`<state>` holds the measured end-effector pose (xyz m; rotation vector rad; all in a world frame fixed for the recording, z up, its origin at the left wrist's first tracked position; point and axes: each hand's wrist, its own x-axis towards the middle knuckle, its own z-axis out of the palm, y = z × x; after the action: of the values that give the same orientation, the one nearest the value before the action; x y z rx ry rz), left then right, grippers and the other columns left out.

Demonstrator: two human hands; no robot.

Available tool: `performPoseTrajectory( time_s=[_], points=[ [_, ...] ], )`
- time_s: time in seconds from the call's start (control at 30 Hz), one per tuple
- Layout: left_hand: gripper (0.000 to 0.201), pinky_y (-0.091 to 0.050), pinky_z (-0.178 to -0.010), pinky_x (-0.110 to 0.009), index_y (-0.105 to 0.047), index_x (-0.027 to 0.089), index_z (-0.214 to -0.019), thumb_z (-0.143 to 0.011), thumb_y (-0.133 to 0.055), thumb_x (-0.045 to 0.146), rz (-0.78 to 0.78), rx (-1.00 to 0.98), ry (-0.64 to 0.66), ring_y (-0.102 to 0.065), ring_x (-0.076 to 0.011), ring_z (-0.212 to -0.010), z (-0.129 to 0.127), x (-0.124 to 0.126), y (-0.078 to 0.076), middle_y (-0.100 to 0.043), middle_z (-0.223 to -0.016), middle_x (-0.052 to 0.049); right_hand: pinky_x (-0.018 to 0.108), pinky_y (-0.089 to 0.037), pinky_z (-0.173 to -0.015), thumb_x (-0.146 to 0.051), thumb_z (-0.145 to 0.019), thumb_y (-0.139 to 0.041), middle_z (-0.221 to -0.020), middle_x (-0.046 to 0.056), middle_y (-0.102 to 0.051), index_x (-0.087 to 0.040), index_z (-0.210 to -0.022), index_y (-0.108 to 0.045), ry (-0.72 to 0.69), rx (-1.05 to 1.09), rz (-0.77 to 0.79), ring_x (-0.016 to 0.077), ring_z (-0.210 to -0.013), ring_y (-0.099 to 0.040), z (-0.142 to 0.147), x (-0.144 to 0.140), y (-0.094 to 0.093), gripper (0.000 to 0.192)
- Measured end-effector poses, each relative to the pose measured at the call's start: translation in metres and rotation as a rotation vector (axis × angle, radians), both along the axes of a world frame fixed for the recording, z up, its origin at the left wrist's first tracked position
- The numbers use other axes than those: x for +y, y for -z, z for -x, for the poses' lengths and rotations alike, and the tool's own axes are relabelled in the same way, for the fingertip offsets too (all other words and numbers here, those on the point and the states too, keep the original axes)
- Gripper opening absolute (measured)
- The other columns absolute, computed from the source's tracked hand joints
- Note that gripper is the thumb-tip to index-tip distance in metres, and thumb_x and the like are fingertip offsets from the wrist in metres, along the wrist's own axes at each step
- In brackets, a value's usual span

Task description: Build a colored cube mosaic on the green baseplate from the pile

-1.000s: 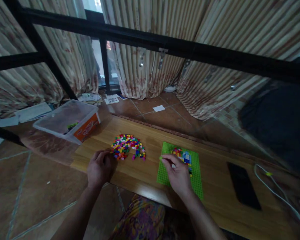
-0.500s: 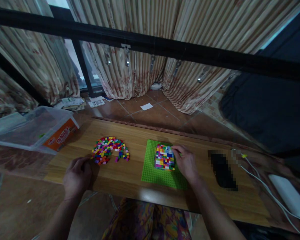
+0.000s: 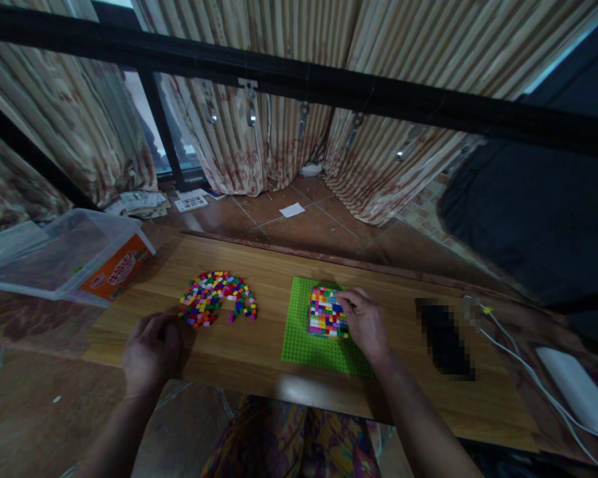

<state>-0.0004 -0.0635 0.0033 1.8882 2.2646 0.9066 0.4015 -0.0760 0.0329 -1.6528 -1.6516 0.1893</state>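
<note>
Right hand (image 3: 366, 322) fingertips press the brick mosaic (image 3: 326, 312), covering its right edge; grip unclear. Left hand (image 3: 152, 345) curled loosely, empty-looking, loose bricks (image 3: 214, 297) just beyond it.

arms: bare, no sleeves | left hand (image 3: 150, 350), right hand (image 3: 367, 324): ungloved | lap: multicoloured patterned fabric

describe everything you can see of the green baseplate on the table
The green baseplate is a flat, roughly square studded plate, plastic by its look, lying flat on the wooden table near its front edge. A block of small multicoloured bricks is packed on its far middle part, leaving green bare around it. The right hand rests on the plate's right side, fingers at the block's far right corner. The loose brick pile lies apart to its left.
</note>
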Motion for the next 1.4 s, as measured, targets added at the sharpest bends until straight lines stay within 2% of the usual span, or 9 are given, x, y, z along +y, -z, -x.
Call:
performPoseTrajectory(
  time_s=[0.73, 1.0, 1.27, 1.4],
  points=[
    [0.030, -0.051, -0.083, -0.037, -0.069, 0.014, -0.099, -0.087, -0.046, 0.029, 0.032, 0.004, -0.006, -0.062, -0.0246, -0.097, -0.004, -0.001, -0.007, -0.065, -0.110, -0.011, 0.028, -0.047, -0.076, -0.026, -0.090, -0.051, -0.083, 0.003, -0.066, -0.023, -0.078, -0.073, 0.003, 0.018, -0.013, 0.0172, -0.081, -0.061, -0.002, 0.006, 0.006, 0.026],
    [0.023, -0.051, -0.078, -0.037, -0.066, 0.020, -0.095, -0.085, -0.048, 0.029, -0.007, -0.007, 0.010, -0.061, -0.0234, -0.092, -0.002, 0.000, -0.007, -0.065, -0.106, -0.007, 0.028, -0.047, -0.074, -0.023, -0.089, -0.051, -0.080, 0.003, -0.066, -0.022, -0.075, -0.073, -0.007, 0.019, 0.015, 0.0168, -0.078, -0.062, 0.000, 0.005, -0.002, 0.026],
    [0.025, -0.051, -0.076, -0.038, -0.065, 0.020, -0.094, -0.085, -0.045, 0.031, 0.022, 0.004, 0.003, -0.061, -0.0254, -0.092, -0.003, 0.001, -0.008, -0.063, -0.107, -0.007, 0.030, -0.050, -0.078, -0.024, -0.091, -0.050, -0.087, 0.005, -0.069, -0.022, -0.087, -0.072, 0.060, 0.136, -0.050, 0.0180, -0.083, -0.064, 0.018, -0.012, -0.014, 0.023],
    [0.028, -0.050, -0.080, -0.034, -0.068, 0.017, -0.093, -0.085, -0.045, 0.030, 0.017, -0.018, 0.018, -0.062, -0.0222, -0.092, -0.002, 0.000, -0.006, -0.065, -0.103, -0.009, 0.031, -0.050, -0.078, -0.028, -0.092, -0.052, -0.092, 0.005, -0.069, -0.024, -0.092, -0.071, 0.014, 0.239, -0.082, 0.0189, -0.087, -0.064, 0.039, -0.029, -0.021, 0.020]
  ],
)
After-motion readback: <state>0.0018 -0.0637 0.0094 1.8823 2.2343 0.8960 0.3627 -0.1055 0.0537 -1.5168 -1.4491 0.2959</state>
